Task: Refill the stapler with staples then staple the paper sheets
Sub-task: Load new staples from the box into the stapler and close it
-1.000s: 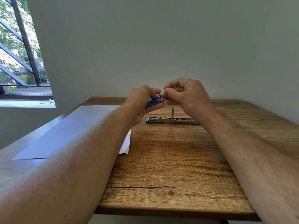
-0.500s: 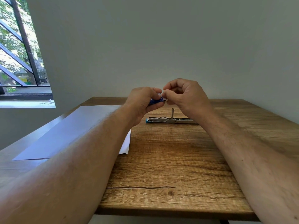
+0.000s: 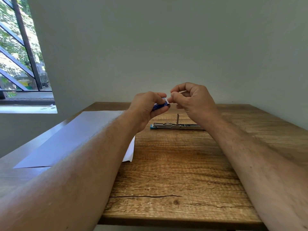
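Note:
My left hand (image 3: 146,107) grips a small blue staple box (image 3: 160,105) above the table. My right hand (image 3: 191,99) is right beside it, thumb and forefinger pinching the box's white end flap (image 3: 167,100). Below both hands the stapler (image 3: 175,126) lies flat on the wooden table (image 3: 175,172), opened out, with a thin metal part standing upright at its middle; its right end is hidden by my right wrist. White paper sheets (image 3: 70,139) lie on the table's left side, partly under my left forearm.
A plain wall stands just behind the table's far edge. A window (image 3: 20,55) is at the left. The table's near edge (image 3: 175,220) runs below my forearms.
Both hands have shifted a little. The white flap at the box's end now shows between my fingers, pulled out by my right hand.

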